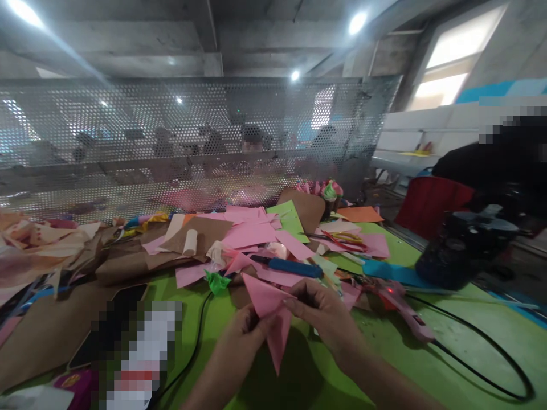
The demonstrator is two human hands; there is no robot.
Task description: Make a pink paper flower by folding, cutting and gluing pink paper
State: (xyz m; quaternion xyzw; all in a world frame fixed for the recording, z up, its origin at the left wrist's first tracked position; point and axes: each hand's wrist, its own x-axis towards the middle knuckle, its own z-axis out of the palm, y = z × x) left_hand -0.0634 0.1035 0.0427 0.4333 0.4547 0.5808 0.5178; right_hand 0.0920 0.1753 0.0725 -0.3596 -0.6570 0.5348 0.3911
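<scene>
A folded piece of pink paper (267, 299) with pointed corners is held up over the green table (367, 364). My left hand (245, 336) pinches its lower left side between thumb and fingers. At its right corner my right hand (320, 310) grips the edge, thumb in front. One point of the paper hangs down between the hands. Just behind it lie a blue-handled tool (294, 267) and a crumpled green paper piece (217, 282). Loose pink sheets (254, 230) are piled further back.
A pink glue gun (405, 313) with a black cord lies at the right, near a dark jar (461, 250). Brown paper (55, 319) and a phone (106, 324) are at the left. Scissors (344, 240) rest at the back. A perforated metal screen (192, 142) stands behind.
</scene>
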